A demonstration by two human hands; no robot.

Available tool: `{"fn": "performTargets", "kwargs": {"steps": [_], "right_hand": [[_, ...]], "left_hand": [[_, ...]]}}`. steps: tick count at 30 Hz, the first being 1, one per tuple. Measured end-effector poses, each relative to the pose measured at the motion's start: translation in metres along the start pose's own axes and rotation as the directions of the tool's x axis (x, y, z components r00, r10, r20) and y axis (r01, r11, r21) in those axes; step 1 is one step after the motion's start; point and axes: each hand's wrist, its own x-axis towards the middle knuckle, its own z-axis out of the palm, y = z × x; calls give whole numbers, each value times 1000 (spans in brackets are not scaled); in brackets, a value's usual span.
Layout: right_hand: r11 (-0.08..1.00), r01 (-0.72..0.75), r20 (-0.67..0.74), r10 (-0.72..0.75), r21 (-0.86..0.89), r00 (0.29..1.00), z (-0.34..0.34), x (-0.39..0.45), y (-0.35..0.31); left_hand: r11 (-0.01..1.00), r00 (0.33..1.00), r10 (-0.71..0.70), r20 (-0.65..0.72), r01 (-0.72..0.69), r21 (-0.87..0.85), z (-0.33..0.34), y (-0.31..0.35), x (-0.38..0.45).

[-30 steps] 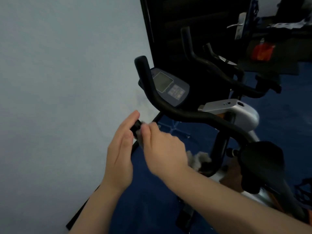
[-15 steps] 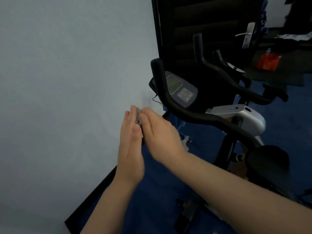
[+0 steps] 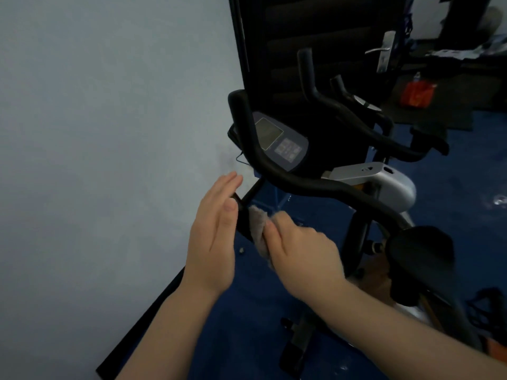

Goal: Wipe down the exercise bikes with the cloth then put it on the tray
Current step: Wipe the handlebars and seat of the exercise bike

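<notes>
The nearest exercise bike has black curved handlebars [image 3: 315, 185], a blue-grey console [image 3: 282, 144] and a black saddle [image 3: 422, 250]. My right hand [image 3: 301, 256] grips a grey cloth [image 3: 258, 226] and presses it on the near left handlebar grip [image 3: 242, 215]. On the other side of that grip lies my left hand [image 3: 214, 242], flat, with straight fingers and the thumb beside the grip. A second bike's handlebars [image 3: 356, 116] show behind the first. No tray is in view.
A pale wall [image 3: 109, 133] runs close along the left. A dark door [image 3: 301, 37] with a metal handle [image 3: 384, 50] stands behind the bikes. The floor is blue carpet [image 3: 247, 311]. A red object [image 3: 417, 94] and clutter sit at the far right.
My right hand has slid the cloth down the left grip, so the cloth and the grip's end now show between my hands. The view has shifted slightly.
</notes>
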Motion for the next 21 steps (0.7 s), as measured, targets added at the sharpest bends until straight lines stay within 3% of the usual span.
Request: {"fn": "performTargets", "kwargs": {"steps": [4, 9, 14, 18, 21], "right_hand": [[1000, -17, -39, 17, -4, 999, -5, 15, -14], [954, -143, -189, 196, 262, 962, 1, -12, -22], [977, 6, -276, 54, 212, 960, 13, -49, 43], [881, -36, -403, 252, 472, 880, 20, -41, 53], [834, -162, -397, 410, 527, 821, 33, -49, 26]], "left_hand": [[982, 996, 87, -32, -80, 168, 5, 0, 5], [878, 954, 300, 18, -283, 387, 19, 0, 6], [713, 910, 414, 37, -349, 608, 31, -8, 5], [599, 898, 436, 59, -339, 725, 35, -19, 3], [540, 894, 439, 94, -346, 768, 33, -25, 1]]}}
